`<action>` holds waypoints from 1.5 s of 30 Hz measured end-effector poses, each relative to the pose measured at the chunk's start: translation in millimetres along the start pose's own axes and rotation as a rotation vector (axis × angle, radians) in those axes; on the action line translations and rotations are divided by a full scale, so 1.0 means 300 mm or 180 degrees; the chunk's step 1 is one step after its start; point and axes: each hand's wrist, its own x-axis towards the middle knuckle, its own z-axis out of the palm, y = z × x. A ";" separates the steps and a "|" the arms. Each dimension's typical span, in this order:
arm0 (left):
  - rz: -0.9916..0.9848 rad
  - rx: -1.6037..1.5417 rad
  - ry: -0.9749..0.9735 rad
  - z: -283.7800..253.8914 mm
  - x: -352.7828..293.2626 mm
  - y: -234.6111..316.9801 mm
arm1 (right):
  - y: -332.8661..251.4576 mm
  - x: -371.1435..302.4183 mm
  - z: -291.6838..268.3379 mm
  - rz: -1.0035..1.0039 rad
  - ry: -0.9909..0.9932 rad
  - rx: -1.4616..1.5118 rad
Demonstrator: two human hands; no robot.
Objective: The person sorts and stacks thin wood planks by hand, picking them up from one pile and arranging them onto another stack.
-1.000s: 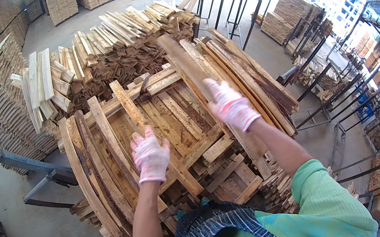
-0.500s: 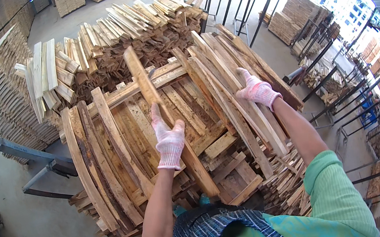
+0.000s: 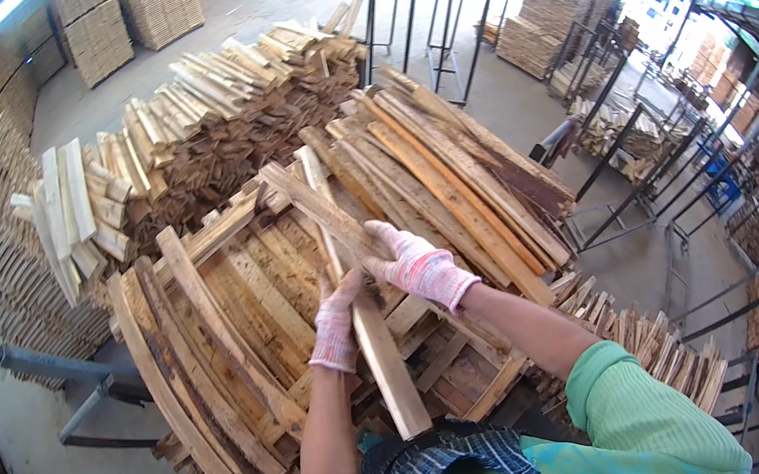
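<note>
A pale wooden plank (image 3: 388, 367) runs lengthwise in front of me, its near end close to my apron. My left hand (image 3: 336, 324), in a pinkish-white glove, is closed on its left edge. My right hand (image 3: 423, 265), gloved alike, grips a second, browner plank (image 3: 318, 202), which lies slantwise across the first. The two hands are almost touching. Below them is a stack of boards (image 3: 255, 279), with several loose planks (image 3: 205, 369) along its left side. More planks (image 3: 453, 193) lie side by side on its right. My right palm hides part of the crossing.
Behind the stack rises a heap of short boards (image 3: 214, 104). A blue-grey metal beam (image 3: 66, 358) juts in at left. Black metal frames (image 3: 455, 31) stand at the far right, and small sticks (image 3: 642, 343) are piled at near right. Tall timber stacks (image 3: 96, 38) stand far left.
My right hand has left the right-hand planks and come inward, beside my left hand. The single brown plank's far end has swung left, and a pale plank now lies under it in my left hand.
</note>
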 end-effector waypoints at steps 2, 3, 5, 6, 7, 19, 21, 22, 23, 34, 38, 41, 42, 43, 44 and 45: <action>0.0101 0.0323 0.0176 0.017 -0.028 0.037 | 0.059 -0.006 -0.103 -0.0311 0.0514 -0.0253; 0.0024 0.0356 0.0111 0.031 -0.070 0.087 | -0.030 -0.029 -0.186 0.0172 0.0400 -0.0259; 0.0263 0.0315 0.0159 0.034 -0.147 0.178 | -0.103 -0.011 -0.311 0.0654 0.0542 -0.0771; 0.0444 0.0388 0.0241 0.001 -0.176 0.221 | -0.071 0.020 -0.339 0.0641 0.0798 -0.1275; 0.0544 0.0515 0.0186 0.026 -0.190 0.251 | 0.060 0.046 -0.392 0.0527 0.1032 -0.1987; 0.0770 0.3337 0.1629 -0.405 -0.687 0.682 | 0.351 0.170 -0.423 0.0906 0.0930 -0.2575; -0.0405 0.5087 0.2479 -0.353 -0.668 0.640 | 0.369 0.204 -0.495 0.1041 0.0733 -0.2069; -0.1051 0.5920 0.2908 -0.323 -0.664 0.628 | 0.363 0.218 -0.497 0.1084 0.0672 -0.2073; -0.0929 0.6532 0.2865 -0.447 -0.642 0.537 | 0.365 0.227 -0.491 0.1144 0.0617 -0.2073; 0.1277 0.2869 0.2022 -1.286 -0.471 0.720 | 0.198 0.246 -0.511 0.1041 -0.0161 -0.1322; 0.1049 0.1984 0.1892 -1.121 -0.290 0.598 | 0.231 0.113 -0.580 0.1110 0.0054 -0.0407; 0.1038 0.1791 0.2088 -1.069 -0.336 0.602 | 0.090 0.099 -0.470 0.0954 -0.0050 -0.0152; 0.0466 0.1504 0.2114 -0.961 -0.299 0.606 | 0.126 0.106 -0.423 0.0906 0.0034 0.0003; -0.0071 0.1202 0.2241 -0.894 -0.319 0.619 | 0.020 0.100 -0.378 0.1053 -0.0547 0.0310; 0.0651 0.2120 0.2374 -1.156 -0.409 0.647 | -0.021 0.164 -0.231 0.0514 -0.0383 0.0618; 0.0846 0.2271 0.2248 -1.157 -0.391 0.628 | -0.078 0.171 -0.141 0.0389 -0.0506 0.0751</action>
